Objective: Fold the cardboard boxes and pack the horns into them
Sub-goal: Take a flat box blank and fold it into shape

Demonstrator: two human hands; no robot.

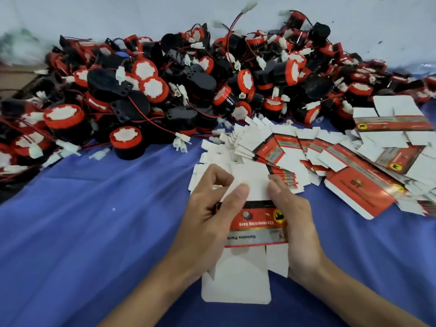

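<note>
A flat, unfolded cardboard box (pixel 256 228) with a red and silver printed band and white flaps is held above the blue cloth in the lower middle. My left hand (pixel 207 220) grips its left edge, thumb lying across the white upper flap. My right hand (pixel 299 227) holds its right edge, thumb on the front near the yellow logo. A big heap of black and red horns (pixel 151 90) with red wires and white plugs fills the back. One horn (pixel 126 141) lies closest, left of the boxes.
A fanned stack of flat boxes (pixel 283 147) lies just behind my hands, and more flat boxes (pixel 387 147) spread to the right. Blue cloth (pixel 94 220) covers the table. A pale wall (pixel 118 15) stands behind the heap.
</note>
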